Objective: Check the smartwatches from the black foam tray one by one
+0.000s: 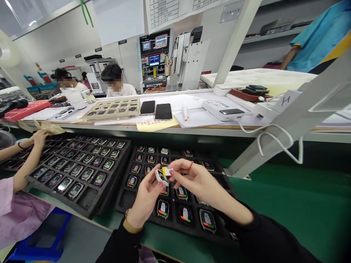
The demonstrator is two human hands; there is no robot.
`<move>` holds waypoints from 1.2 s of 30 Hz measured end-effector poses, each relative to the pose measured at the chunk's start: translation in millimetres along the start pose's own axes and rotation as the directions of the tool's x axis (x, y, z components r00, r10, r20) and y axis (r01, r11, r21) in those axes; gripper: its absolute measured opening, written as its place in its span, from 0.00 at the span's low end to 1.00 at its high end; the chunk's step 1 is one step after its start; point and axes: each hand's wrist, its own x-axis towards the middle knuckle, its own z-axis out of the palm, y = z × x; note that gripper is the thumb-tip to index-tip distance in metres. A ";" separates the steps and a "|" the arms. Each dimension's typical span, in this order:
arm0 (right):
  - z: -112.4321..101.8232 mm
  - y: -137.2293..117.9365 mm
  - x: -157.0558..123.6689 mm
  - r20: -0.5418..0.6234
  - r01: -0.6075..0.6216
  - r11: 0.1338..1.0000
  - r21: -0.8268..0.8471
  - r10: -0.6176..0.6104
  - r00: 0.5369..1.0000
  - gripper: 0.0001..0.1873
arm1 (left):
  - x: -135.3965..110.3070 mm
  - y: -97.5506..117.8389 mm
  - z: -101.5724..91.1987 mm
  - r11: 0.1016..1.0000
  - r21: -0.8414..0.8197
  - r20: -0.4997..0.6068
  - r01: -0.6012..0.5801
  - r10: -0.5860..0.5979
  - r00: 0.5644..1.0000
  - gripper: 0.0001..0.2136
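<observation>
My left hand (pixel 146 195) pinches a small white watch body (pixel 161 178) above a black foam tray (pixel 124 197) of several watch bodies with lit screens. My right hand (pixel 193 179) meets it from the right, its fingertips closed on a yellow tab (pixel 165 171) at the top of the watch. Both hands hover over the tray's middle rows. Dark sleeves cover my forearms.
A second black tray (pixel 85 199) of watches lies to the left, where another person's hands (pixel 38 138) reach in. Two phones (pixel 156 109) and a beige tray (pixel 112 109) sit on the raised shelf. A white cable (pixel 276 140) hangs right over the green belt (pixel 287 204).
</observation>
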 end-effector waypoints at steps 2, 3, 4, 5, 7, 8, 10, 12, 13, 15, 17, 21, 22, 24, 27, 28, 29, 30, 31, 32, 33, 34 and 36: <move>1.3 -0.2 -1.7 -0.009 -0.005 1.000 -0.011 0.005 1.000 0.18 | 0.5 0.3 -0.9 1.000 0.002 0.006 0.007 -0.007 1.000 0.27; 1.7 -0.3 -2.3 -0.011 -0.013 1.000 -0.019 0.013 1.000 0.19 | 0.9 0.6 -1.4 1.000 0.000 0.003 0.008 -0.008 1.000 0.27; 2.0 -0.3 -2.6 -0.013 -0.023 0.999 -0.028 0.022 1.000 0.20 | 1.3 1.0 -2.1 1.000 -0.007 -0.003 0.007 -0.007 1.000 0.27; 2.2 -0.3 -2.6 -0.012 -0.030 0.999 -0.039 0.030 0.999 0.21 | 1.6 1.3 -2.7 1.000 -0.018 -0.008 0.006 -0.006 1.000 0.26; 2.1 -0.2 -2.4 -0.013 -0.031 0.998 -0.063 0.031 0.999 0.20 | 1.7 1.9 -3.9 0.998 -0.054 -0.016 0.011 -0.012 1.000 0.23; 2.0 -0.2 -2.3 -0.014 -0.024 0.997 -0.072 0.023 1.000 0.19 | 1.5 2.2 -4.3 0.997 -0.075 -0.015 0.018 -0.019 1.000 0.22; 2.0 -0.7 -2.6 -0.022 -0.005 0.997 -0.079 0.003 1.000 0.18 | 0.6 3.1 -4.3 0.993 -0.107 -0.003 0.041 -0.041 0.999 0.19; 2.3 -2.0 -3.5 -0.031 0.005 0.997 -0.074 -0.007 0.999 0.18 | -0.5 4.3 -3.4 0.992 -0.117 0.017 0.055 -0.053 0.998 0.18; 2.6 -2.8 -4.0 -0.033 0.003 0.997 -0.071 -0.006 0.999 0.18 | -0.9 4.8 -2.7 0.992 -0.112 0.031 0.057 -0.054 0.998 0.18; 3.4 -4.2 -4.9 -0.031 0.001 0.998 -0.059 -0.002 1.000 0.18 | -1.5 5.2 -1.5 0.994 -0.094 0.056 0.055 -0.050 0.997 0.18; 4.2 -4.6 -5.4 -0.001 -0.012 1.000 -0.025 0.012 1.000 0.17 | -1.9 4.7 -1.1 0.997 -0.068 0.072 0.044 -0.039 0.997 0.19; 5.7 -3.2 -5.7 0.101 -0.076 0.994 0.084 0.067 0.993 0.14 | -2.9 3.6 -3.2 0.998 0.057 0.070 -0.019 0.015 0.997 0.24; 6.2 -2.8 -5.9 0.104 -0.076 0.993 0.089 0.066 0.992 0.14 | -3.4 4.0 -3.7 0.994 0.098 0.073 -0.039 0.032 0.997 0.25; 7.0 -2.4 -6.7 0.077 -0.046 0.998 0.049 0.043 0.996 0.13 | -4.5 5.8 -4.2 0.984 0.163 0.081 -0.079 0.067 0.994 0.25; 8.2 -2.3 -8.0 0.021 0.039 0.995 -0.096 -0.037 0.999 0.10 | -6.6 9.5 -3.4 0.966 0.221 0.091 -0.133 0.116 0.989 0.25; 8.5 -2.3 -8.4 0.009 0.072 0.987 -0.142 -0.071 0.997 0.09 | -7.4 10.4 -3.1 0.960 0.240 0.092 -0.144 0.125 0.988 0.26; 8.7 -2.1 -8.7 0.003 0.104 0.978 -0.181 -0.105 0.994 0.07 | -8.2 11.0 -3.0 0.954 0.259 0.091 -0.151 0.132 0.987 0.26; 9.0 -1.8 -9.0 -0.002 0.134 0.968 -0.211 -0.138 0.990 0.06 | -8.9 11.3 -3.2 0.947 0.280 0.087 -0.158 0.139 0.987 0.27; 9.3 -1.5 -9.3 -0.005 0.159 0.959 -0.235 -0.165 0.986 0.05 | -9.5 11.4 -3.7 0.939 0.301 0.082 -0.164 0.146 0.986 0.27; 9.7 -1.2 -9.4 -0.010 0.180 0.950 -0.257 -0.189 0.982 0.05 | -10.1 11.2 -4.4 0.932 0.319 0.078 -0.172 0.155 0.985 0.27; 10.2 -0.9 -9.5 -0.011 0.199 0.940 -0.277 -0.211 0.978 0.04 | -10.5 10.9 -5.3 0.926 0.332 0.077 -0.179 0.163 0.984 0.27; 10.8 -0.6 -9.5 -0.015 0.219 0.930 -0.295 -0.233 0.972 0.04 | -10.7 10.6 -6.5 0.920 0.345 0.079 -0.186 0.169 0.982 0.27; 12.2 -0.3 -9.2 -0.021 0.267 0.907 -0.324 -0.289 0.957 0.04 | -10.8 10.0 -8.8 0.909 0.366 0.087 -0.198 0.178 0.980 0.27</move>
